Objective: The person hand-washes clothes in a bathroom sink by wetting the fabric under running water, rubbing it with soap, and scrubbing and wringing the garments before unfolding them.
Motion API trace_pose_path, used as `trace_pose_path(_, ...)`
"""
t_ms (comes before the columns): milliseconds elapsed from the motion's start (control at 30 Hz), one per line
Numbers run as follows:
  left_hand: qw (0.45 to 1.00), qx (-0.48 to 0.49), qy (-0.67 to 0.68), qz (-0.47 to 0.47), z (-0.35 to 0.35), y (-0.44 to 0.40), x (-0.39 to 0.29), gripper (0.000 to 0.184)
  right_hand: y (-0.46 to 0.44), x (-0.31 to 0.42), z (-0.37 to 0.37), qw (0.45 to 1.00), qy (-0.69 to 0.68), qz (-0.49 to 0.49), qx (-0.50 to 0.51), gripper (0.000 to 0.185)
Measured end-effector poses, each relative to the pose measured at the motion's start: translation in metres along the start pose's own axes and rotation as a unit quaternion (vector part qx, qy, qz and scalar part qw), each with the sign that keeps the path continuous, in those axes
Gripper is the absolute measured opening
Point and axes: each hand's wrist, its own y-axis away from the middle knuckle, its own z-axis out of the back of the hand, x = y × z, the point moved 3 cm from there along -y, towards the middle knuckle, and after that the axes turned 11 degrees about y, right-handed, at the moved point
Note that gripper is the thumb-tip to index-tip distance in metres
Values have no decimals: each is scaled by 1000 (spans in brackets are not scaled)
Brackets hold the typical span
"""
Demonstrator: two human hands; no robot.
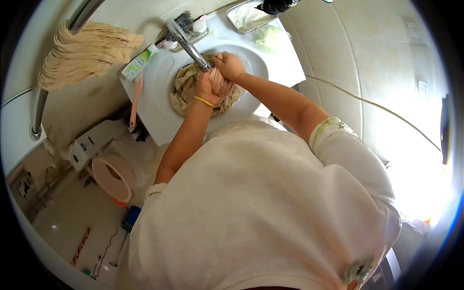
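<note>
A wet beige cloth (183, 92) lies bunched in the white washbasin (162, 89), below the chrome faucet (186, 43). My left hand (207, 91), with a yellow bracelet (204, 101) at the wrist, is closed around a gathered, pinkish-beige wad of the cloth under the spout. On the other side of that wad, my right hand (229, 66) grips it with curled fingers. Both hands stay close together inside the bowl. Some fingertips are hidden by folds and by the faucet.
A peach cloth (87, 55) hangs over a metal rail at upper left. A green-and-white tube (140, 63) and a pink-handled brush (137, 99) lie on the basin's left edge. A metal tray (249, 17) stands at the back. A pink bucket (113, 179) is lower left.
</note>
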Motion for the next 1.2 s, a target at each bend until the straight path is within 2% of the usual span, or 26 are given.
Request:
trace_pose_path(67, 997, -50, -31, -43, -3, 4, -13, 38, -10, -13, -18, 994, -108, -11, -26, 50)
trace_pose_path(100, 998, -51, -14, 15, 5, 2, 44, 37, 27, -77, -5, 989, -94, -102, -51, 49)
trace_pose_path(167, 995, -33, -89, -44, 32, -43, 1, 35, -7, -67, -20, 964, -200, -127, -117, 48)
trace_pose_path(200, 992, -53, -105, -50, 88, -66, -5, 36, 5, -59, -34, 995, -79, -46, -34, 45)
trace_pose_path(300, 983, -92, -151, -47, 66, -36, -10, 35, -9, -67, -49, 988, 139, 44, 59, 38)
trace_pose_path(333, 982, -124, -136, -48, 60, -32, -9, 31, -16, -61, -44, 998, 49, -38, 2, 26)
trace_pose_path(400, 983, -159, -84, -40, 56, -29, -10, 32, -7, -32, -16, 996, -68, -45, -37, 22)
trace_pose_path(433, 982, -175, -58, -34, 55, -30, -9, 32, 2, -21, -15, 994, -102, -25, 1, 21)
trace_pose_path(467, 992, -123, -21, -5, 53, -28, -12, 30, 11, -9, -15, 990, -136, -7, 40, 21)
trace_pose_path(500, 997, -70, 18, 23, 54, -24, -18, 28, 31, 11, -11, 996, -80, 21, 46, 22)
trace_pose_path(533, 998, -40, 33, 33, 53, -23, -17, 27, 53, 29, -2, 990, -60, 117, 50, 27)
trace_pose_path(567, 998, -10, 48, 44, 51, -23, -15, 25, 65, 32, -4, 991, -32, 128, -7, 28)
trace_pose_path(633, 999, -2, 27, 23, 45, -24, -6, 23, 78, 37, -17, 981, 21, 151, -117, 32)
trace_pose_path(667, 1000, 4, 17, 10, 40, -25, -1, 23, 57, 25, -23, 991, 36, 82, -97, 35)
trace_pose_path(767, 999, 13, -20, -27, 24, -22, 8, 21, 7, -2, -3, 994, 29, -12, -107, 35)
trace_pose_path(800, 987, -3, -120, -103, 12, -15, 2, 30, 7, -1, 0, 994, 19, 6, -111, 33)
trace_pose_path(900, 996, -93, -12, -12, 19, -20, -12, 39, 47, 28, 5, 985, -4, 65, -163, 35)
trace_pose_path(933, 1000, 10, 2, -4, 30, -28, -19, 32, 73, 47, 13, 972, 26, 157, -173, 35)
trace_pose_path(967, 994, 111, 18, 3, 41, -32, -21, 30, 78, 51, 9, 982, 49, 147, -110, 34)
trace_pose_path(1000, 997, 70, -1, -23, 39, -29, -17, 29, 80, 56, 4, 987, 71, 137, -48, 33)
trace_pose_path(1067, 996, -11, -44, -77, 13, -12, 0, 28, 58, 48, 10, 992, 69, 67, -76, 29)
trace_pose_path(1100, 991, -52, -66, -103, 1, -3, 3, 29, 35, 37, 15, 997, 27, 19, -69, 28)
trace_pose_path(1133, 992, -11, -90, -93, -14, 4, 4, 31, 31, 39, 23, 998, 20, 20, -58, 30)
trace_pose_path(1200, 993, -16, -81, -80, -8, 4, -1, 30, 36, 47, 32, 997, 23, 33, -60, 31)
